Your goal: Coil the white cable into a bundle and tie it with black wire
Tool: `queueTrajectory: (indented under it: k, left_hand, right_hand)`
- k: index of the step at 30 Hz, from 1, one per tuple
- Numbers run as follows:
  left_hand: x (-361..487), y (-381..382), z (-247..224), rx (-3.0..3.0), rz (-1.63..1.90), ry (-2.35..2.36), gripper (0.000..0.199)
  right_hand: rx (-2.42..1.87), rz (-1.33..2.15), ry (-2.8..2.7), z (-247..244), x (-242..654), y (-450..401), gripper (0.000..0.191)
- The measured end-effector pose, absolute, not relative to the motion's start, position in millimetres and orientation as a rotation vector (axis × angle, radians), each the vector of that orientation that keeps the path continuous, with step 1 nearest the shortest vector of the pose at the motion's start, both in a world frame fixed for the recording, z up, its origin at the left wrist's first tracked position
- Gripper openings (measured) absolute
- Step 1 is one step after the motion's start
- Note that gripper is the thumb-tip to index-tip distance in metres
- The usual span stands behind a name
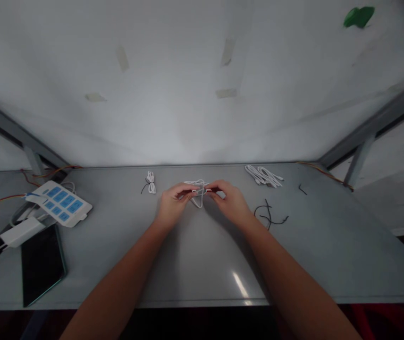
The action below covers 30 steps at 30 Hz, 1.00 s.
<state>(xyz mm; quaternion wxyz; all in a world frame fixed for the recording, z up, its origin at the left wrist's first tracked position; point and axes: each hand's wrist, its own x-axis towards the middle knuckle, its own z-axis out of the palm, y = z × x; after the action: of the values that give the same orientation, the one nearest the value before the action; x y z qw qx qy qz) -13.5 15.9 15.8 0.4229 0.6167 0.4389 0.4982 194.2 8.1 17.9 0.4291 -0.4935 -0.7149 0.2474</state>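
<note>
A white cable (pixel 198 203) is looped between my two hands at the middle of the grey table (pixel 202 264). My left hand (pixel 175 200) pinches one end of it between thumb and fingers, and my right hand (pixel 228 198) pinches the other end. The two ends are close together but apart, with the cable's loops behind and below them. To the left lies a small white cable bundle (pixel 151 182) with a dark tie around it. Coiled white cables (pixel 264 176) rest at the right rear, and loose black ties (pixel 269 218) lie beside my right forearm.
A white power strip (pixel 63 203) with blue sockets, a white adapter (pixel 23 231) and a dark phone or tablet (pixel 42 264) occupy the left side. One short black tie (pixel 302 189) lies farther right. A pale wall (pixel 173 118) rises behind the table.
</note>
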Motion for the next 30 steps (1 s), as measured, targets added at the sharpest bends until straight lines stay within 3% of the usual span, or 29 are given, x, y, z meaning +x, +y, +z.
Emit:
queueTrajectory:
  k: [5,11,15,21,27,30]
  left_hand:
    - [-59,36,27,1.526,1.507,1.599,0.025]
    - [-118,55,30,1.311,1.772,2.026,0.026]
    - [-101,47,28,1.607,1.469,2.197,0.024]
    - [-28,21,16,1.882,0.507,2.119,0.026]
    - [6,5,9,1.915,0.45,1.901,0.032]
    - [7,2,9,1.895,0.47,1.72,0.031]
  right_hand:
    - [-1.423,0.346,-1.418,27,235,22,0.02]
    - [-1.593,0.125,-0.944,38,287,28,0.012]
    - [-1.763,0.473,-0.941,32,282,30,0.011]
    - [-1.783,1.061,-1.174,19,238,27,0.017]
    - [-1.516,1.583,-1.175,21,191,5,0.056]
    - [-1.301,1.726,-1.194,20,177,-2,0.052]
